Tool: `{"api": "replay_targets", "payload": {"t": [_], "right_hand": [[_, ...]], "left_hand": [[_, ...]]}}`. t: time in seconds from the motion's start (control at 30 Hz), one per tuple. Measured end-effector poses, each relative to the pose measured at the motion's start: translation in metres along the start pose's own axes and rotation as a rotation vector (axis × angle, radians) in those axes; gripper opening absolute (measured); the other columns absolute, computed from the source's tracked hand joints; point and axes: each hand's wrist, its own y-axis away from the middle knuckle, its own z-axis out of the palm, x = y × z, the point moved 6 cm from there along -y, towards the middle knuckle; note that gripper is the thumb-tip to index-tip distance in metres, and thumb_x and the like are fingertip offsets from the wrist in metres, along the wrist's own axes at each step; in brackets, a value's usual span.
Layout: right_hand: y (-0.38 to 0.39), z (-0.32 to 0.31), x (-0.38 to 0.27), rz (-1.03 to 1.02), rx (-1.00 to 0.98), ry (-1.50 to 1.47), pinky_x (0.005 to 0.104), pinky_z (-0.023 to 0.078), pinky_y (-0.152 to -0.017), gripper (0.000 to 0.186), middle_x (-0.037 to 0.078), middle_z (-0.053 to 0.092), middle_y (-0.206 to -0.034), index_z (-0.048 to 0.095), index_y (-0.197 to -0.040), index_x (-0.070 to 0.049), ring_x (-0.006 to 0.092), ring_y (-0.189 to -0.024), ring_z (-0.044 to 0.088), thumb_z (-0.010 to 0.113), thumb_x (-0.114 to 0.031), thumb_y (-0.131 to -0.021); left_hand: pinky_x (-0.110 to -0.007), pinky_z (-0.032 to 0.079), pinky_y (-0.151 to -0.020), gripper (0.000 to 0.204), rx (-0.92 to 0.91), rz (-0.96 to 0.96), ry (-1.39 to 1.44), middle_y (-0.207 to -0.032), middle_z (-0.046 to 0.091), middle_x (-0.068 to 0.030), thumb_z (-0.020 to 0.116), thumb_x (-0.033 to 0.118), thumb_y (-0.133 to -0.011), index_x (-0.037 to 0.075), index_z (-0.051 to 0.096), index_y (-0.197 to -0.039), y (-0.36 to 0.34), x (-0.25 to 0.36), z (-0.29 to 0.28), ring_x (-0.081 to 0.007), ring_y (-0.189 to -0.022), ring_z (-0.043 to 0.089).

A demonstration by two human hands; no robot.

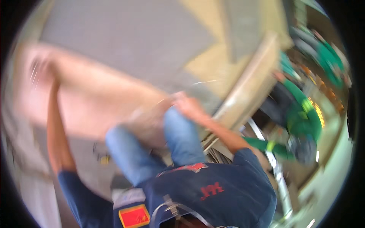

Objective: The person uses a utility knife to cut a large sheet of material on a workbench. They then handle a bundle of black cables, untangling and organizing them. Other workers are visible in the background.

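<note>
A large pinkish-brown panel (87, 87), smeared by motion, stretches from the far left to my knees; its material is unclear. At its left end is my left hand (42, 70), with the arm stretched out. The blur hides whether those fingers are open or closed. My right hand (187, 107) is closed at the panel's right end, just above my right knee, with the fingertips at the panel's edge. Beyond the panel lies a flat grey sheet (129, 34) over a yellowish surface (207, 64).
A long light-brown board (249, 78) slants along the right side, near a narrow grey strip (242, 30). Past it bends a person in green (304, 114); another green-clad person (330, 60) is farther back. A shiny metal tube (279, 174) stands at the right.
</note>
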Motion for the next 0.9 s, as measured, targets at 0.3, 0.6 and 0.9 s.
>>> {"api": "replay_targets", "payload": {"t": [0.3, 0.6, 0.9], "right_hand": [[-0.005, -0.007, -0.054, 0.043, 0.122, -0.006, 0.0483, 0.053, -0.077, 0.034, 0.016, 0.064, -0.113, 0.053, -0.121, -0.009, 0.0360, -0.096, 0.066, 0.059, -0.026, -0.092], [-0.054, -0.008, -0.101, -0.038, 0.193, -0.143, 0.0495, 0.052, -0.071, 0.036, 0.016, 0.064, -0.108, 0.049, -0.124, -0.009, 0.0390, -0.089, 0.064, 0.059, -0.027, -0.094], [-0.195, -0.032, -0.213, -0.091, 0.180, -0.253, 0.0535, 0.051, -0.070, 0.041, 0.023, 0.067, -0.095, 0.051, -0.123, -0.007, 0.0453, -0.083, 0.064, 0.059, -0.032, -0.091]], "left_hand": [[-0.053, 0.034, -0.104, 0.057, 0.022, -0.175, -0.322, -0.150, 0.045, 0.0025, 0.027, 0.054, -0.100, 0.024, 0.050, -0.143, 0.021, -0.029, 0.043, -0.0191, -0.136, 0.042], [-0.052, 0.032, -0.104, 0.052, -0.136, -0.216, -0.507, -0.150, 0.045, 0.0026, 0.030, 0.045, -0.101, 0.023, 0.048, -0.144, 0.008, 0.012, -0.007, -0.0184, -0.138, 0.040], [-0.050, 0.033, -0.106, 0.049, 0.024, -0.111, 0.002, -0.144, 0.047, -0.0089, 0.048, 0.034, -0.092, 0.012, 0.051, -0.135, 0.006, 0.015, -0.020, -0.0272, -0.131, 0.043]]}}
